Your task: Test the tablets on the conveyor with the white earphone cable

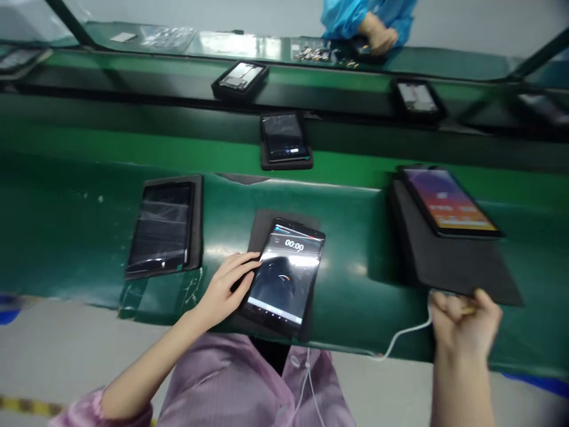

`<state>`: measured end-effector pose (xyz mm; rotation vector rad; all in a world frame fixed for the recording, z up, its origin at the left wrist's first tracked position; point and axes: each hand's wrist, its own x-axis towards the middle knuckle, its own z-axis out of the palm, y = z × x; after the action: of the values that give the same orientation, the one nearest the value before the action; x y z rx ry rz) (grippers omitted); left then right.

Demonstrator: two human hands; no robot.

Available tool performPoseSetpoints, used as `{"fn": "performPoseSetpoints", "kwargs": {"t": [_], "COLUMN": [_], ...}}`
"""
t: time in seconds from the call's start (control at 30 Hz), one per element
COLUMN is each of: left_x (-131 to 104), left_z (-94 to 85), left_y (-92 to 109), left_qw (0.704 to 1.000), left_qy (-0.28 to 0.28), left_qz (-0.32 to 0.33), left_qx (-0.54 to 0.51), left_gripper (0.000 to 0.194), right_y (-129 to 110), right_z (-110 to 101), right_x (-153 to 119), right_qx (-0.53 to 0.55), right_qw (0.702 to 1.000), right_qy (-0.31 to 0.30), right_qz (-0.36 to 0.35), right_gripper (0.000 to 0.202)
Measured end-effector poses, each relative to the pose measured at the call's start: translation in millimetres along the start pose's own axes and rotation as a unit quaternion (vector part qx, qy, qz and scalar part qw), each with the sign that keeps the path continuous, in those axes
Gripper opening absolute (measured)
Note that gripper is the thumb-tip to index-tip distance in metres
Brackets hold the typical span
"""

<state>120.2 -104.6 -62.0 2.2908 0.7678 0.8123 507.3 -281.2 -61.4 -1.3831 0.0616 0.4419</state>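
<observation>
1. Sketchy bit imo: the bright-screen tablet (448, 201), right of the timer tablet (287, 276), sits at the far end of its dark pad (462, 267). Tilting that pad could slide it off.
2. White cable (406, 330), also right of the timer tablet, might snag the right hand (464, 323).
3. Left hand (225, 289): fingers loosely spread, touching the timer tablet's left edge, no grip.
4. Right: fingers curled by the pad's near edge; can't tell what's gripped.

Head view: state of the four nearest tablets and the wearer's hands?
Middle tablet: lit, showing 00:00.
Left tablet: mostly dark.
Right tablet: lit, purple to orange.
Far tablet: mostly dark.
Left hand: spread, fingers touching middle tablet.
Right hand: curled at edge of dark pad; grip unclear.
</observation>
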Motion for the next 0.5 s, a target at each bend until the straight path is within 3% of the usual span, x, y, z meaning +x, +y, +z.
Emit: {"fn": "performPoseSetpoints", "kwargs": {"t": [0.1, 0.2, 0.33, 0.4, 0.5], "left_x": [23, 83, 203, 262, 326], "left_z": [4.1, 28.7, 104.2, 147.6, 200.6], "left_y": [11, 36, 69, 81, 95], "left_qw": [1.000, 0.989, 0.972, 0.963, 0.944], "left_qy": [-0.003, -0.068, -0.138, -0.147, -0.138], "left_qz": [0.010, -0.023, -0.067, -0.112, -0.175], "left_qx": [-0.028, -0.132, -0.179, -0.197, -0.244], "left_gripper": [0.024, 0.020, 0.015, 0.025, 0.033], "right_y": [-2, -4, 0, 3, 7], "right_z": [-4, -11, -16, -16, -18], "right_x": [0, 2, 4, 4, 5], "right_qx": [-0.005, -0.010, 0.009, 0.024, 0.043], "right_qw": [0.999, 0.996, 0.994, 0.995, 0.995], "right_qy": [-0.003, -0.012, -0.023, -0.026, -0.025], "right_qz": [0.042, 0.087, 0.103, 0.095, 0.085], "right_gripper": [0.037, 0.039, 0.057, 0.062, 0.063]}}
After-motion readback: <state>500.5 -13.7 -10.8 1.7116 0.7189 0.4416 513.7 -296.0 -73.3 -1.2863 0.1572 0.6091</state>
